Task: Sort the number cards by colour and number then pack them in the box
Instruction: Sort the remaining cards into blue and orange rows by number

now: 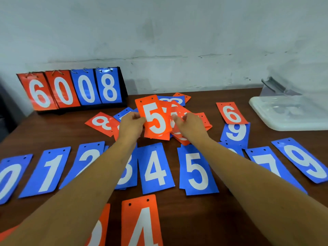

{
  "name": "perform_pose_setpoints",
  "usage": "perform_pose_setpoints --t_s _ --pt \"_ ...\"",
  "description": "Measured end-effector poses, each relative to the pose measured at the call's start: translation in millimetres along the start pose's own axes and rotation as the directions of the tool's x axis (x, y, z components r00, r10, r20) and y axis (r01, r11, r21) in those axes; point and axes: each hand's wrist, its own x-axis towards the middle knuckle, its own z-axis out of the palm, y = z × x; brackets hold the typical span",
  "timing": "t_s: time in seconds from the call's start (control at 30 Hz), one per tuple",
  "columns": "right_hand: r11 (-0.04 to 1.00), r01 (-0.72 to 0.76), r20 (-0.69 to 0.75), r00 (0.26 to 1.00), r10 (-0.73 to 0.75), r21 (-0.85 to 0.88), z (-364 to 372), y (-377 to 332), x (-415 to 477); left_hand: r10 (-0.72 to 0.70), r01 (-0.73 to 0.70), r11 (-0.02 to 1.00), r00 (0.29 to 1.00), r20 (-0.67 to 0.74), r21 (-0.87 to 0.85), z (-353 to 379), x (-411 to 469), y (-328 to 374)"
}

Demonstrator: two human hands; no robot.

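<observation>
Card 5 [156, 119], orange with white numeral, hangs over the tabletop [195, 219] pile [204, 121], long axis pointing away, holes far; left grip [131, 126] pinches its edge, right grip [190, 126] pinches other orange cards [176, 108].

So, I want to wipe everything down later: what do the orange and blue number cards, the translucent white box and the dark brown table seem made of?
The orange number cards and blue number cards: probably thin plastic or laminated card, glossy; light glints on them. The translucent white box: likely plastic, cloudy and see-through. The dark brown table: wood or wood-look laminate, smooth, slight sheen.
</observation>
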Motion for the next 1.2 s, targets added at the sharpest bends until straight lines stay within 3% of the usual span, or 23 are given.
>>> perform_pose_setpoints --t_s 0.07,0.2,0.37,0.5,0.63,0.93,1.07,1.2 --pt "0.973 -0.010 0.059 0.998 -0.004 0.229 3.7 -13.8 -2.5 -0.017 0.018 1.000 0.999 0.047 -0.025 -6.3 0.0 -1.9" --pt "0.850 -0.101 0.197 0.980 -0.003 0.516 3.3 -26.4 -8.3 -0.017 0.020 0.999 0.996 0.092 -0.039 -15.7 -0.6 -1.2" --pt "0.710 -0.102 0.110 0.993 0.035 0.697 -20.7 -22.3 -26.4 -0.026 0.030 0.992 0.999 0.031 -0.119 -37.4 -9.0 0.9" --pt "0.681 -0.177 0.134 0.984 0.116 0.710 -43.6 -18.6 -58.6 -0.023 0.022 0.996 1.000 -0.001 -0.082 -75.0 -27.7 2.3" --pt "0.677 -0.153 0.166 0.985 0.047 0.720 -56.8 -28.5 -106.5 -0.003 0.005 0.998 0.999 0.032 -0.056 -109.2 -65.8 2.4" --pt "0.858 -0.118 0.253 0.967 -0.015 0.500 -25.2 -72.8 -206.7 -0.042 0.103 0.972 0.961 0.273 -0.210 -162.7 -175.5 -19.9" --pt "0.881 -0.082 0.315 0.946 -0.078 0.465 -1.6 -97.6 -240.5 -0.064 0.117 0.977 0.958 0.280 -0.178 -196.4 -195.5 -30.1" --pt "0.853 -0.138 0.388 0.918 -0.080 0.503 10.3 -123.9 -255.8 -0.026 0.065 0.987 0.968 0.249 -0.149 -238.6 -204.6 -28.7"
